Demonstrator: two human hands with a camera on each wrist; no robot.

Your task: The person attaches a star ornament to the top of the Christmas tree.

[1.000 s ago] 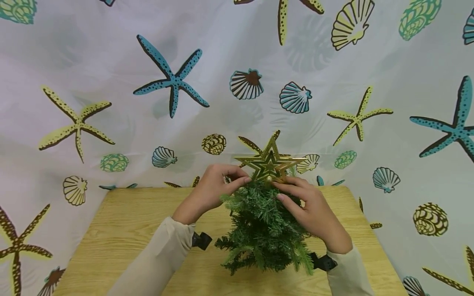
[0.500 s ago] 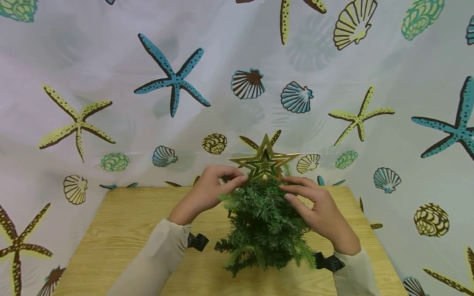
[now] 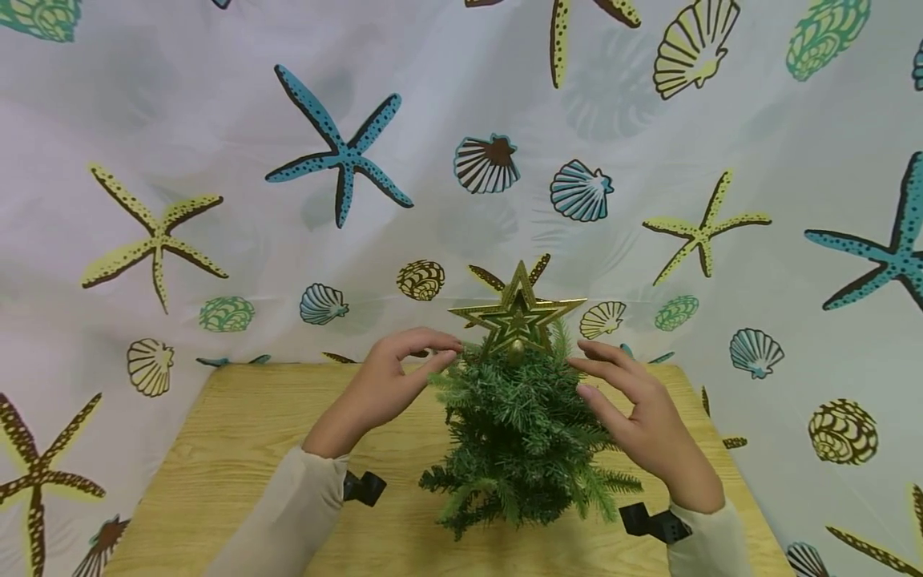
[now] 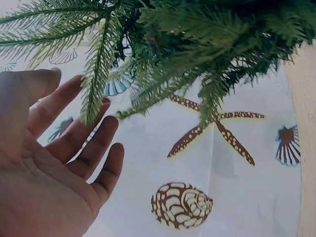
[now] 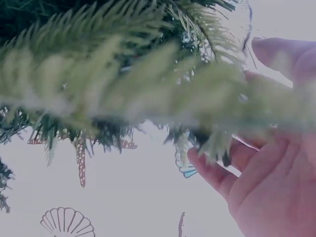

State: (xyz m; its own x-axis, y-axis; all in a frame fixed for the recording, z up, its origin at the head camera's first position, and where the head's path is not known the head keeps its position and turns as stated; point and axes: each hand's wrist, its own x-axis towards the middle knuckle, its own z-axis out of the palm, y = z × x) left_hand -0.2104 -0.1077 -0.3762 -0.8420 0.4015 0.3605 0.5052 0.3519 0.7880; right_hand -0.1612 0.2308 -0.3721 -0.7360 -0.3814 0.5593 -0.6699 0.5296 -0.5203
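Observation:
A gold star topper point(image 3: 519, 316) stands upright on the tip of a small green Christmas tree point(image 3: 522, 433). My left hand point(image 3: 385, 377) is beside the tree's upper left branches, its fingers loosely extended and nothing in its grasp. In the left wrist view the same hand point(image 4: 64, 153) shows its palm, with a branch tip overlapping the fingers. To the right of the star, my right hand point(image 3: 645, 409) holds nothing, its fingers apart and relaxed. Blurred needles partly cover that hand point(image 5: 269, 182) in the right wrist view.
The tree stands on a light wooden table point(image 3: 238, 449). Behind the table hangs a white curtain point(image 3: 447, 72) printed with starfish and shells. A black wrist camera point(image 3: 366, 486) sits at the left sleeve, and another point(image 3: 652, 525) at the right one.
Both hands have let go of the star and drawn apart, the left to the left and the right to the right. The star shifted slightly left at first and now stands unsupported by hands.

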